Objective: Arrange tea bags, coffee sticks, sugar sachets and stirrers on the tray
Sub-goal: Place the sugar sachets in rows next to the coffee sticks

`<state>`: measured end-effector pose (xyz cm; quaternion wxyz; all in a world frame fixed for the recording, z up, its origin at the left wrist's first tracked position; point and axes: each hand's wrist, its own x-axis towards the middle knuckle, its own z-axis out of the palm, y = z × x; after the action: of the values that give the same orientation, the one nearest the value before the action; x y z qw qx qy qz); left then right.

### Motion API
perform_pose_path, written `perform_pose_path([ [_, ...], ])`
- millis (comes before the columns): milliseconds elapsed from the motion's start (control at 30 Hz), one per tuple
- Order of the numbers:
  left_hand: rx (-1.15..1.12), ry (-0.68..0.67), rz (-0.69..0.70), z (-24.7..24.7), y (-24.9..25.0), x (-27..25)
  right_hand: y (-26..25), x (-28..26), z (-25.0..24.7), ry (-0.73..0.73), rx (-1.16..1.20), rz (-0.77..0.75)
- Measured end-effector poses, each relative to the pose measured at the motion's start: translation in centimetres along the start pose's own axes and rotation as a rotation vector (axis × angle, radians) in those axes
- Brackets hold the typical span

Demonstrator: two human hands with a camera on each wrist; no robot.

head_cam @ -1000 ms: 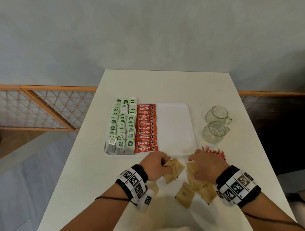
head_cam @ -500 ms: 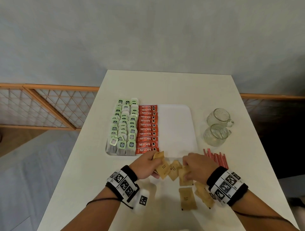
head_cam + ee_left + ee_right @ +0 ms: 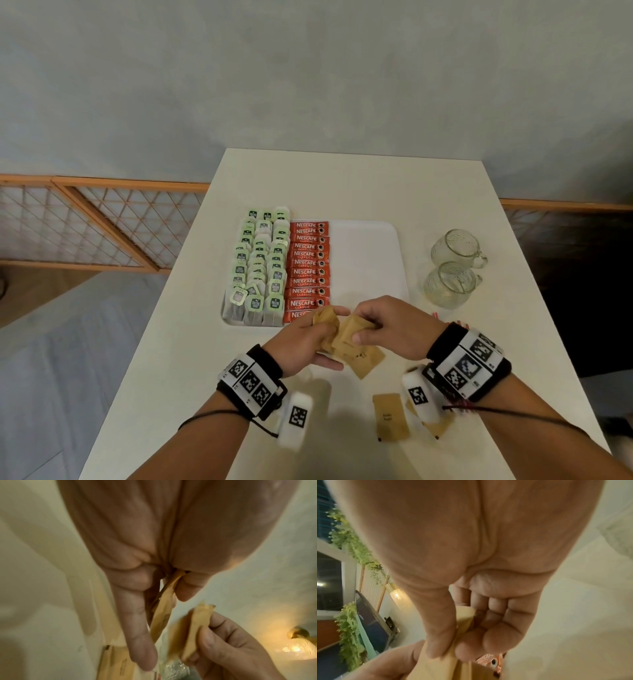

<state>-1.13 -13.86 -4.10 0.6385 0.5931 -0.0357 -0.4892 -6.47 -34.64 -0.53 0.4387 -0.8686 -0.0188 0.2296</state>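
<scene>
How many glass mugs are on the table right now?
2. Both stand right of the tray: the far glass mug and the near glass mug just in front of it. None seem hidden.

Both hands raised together, fingers pinching

The left hand [image 3: 303, 342] and right hand [image 3: 394, 329] meet knuckle to knuckle, forearms angled inward, marker-patterned wristbands [image 3: 251, 383] on both wrists; each thumb presses against curled fingers [image 3: 137, 635].

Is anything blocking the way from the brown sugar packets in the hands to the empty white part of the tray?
Nothing visible does. The sugar sachets are held just before the tray's near edge, and its bare right half lies open, beside the coffee sticks.
</scene>
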Motion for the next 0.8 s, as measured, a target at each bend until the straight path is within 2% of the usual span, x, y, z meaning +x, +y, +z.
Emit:
perform_pose_path([
  [67,-0.085,-0.024,-0.004,0.0,0.3,0.0,0.1,0.9,0.3,0.029,0.025,-0.028],
  [200,-0.163,0.042,0.017,-0.5,0.7,0.2,0.2,2.3,0.7,0.096,0.071,-0.035],
  [533,0.118,0.135,0.161,-2.0,0.7,0.8,1.1,4.2,1.2,0.286,0.254,-0.048],
  [667,0.113,0.232,0.193,-2.3,0.8,1.4,1.3,4.8,1.4,0.396,0.337,0.053],
  [800,0.095,0.304,0.231,-2.5,0.9,1.8,1.5,5.2,1.8,0.344,0.359,0.079],
])
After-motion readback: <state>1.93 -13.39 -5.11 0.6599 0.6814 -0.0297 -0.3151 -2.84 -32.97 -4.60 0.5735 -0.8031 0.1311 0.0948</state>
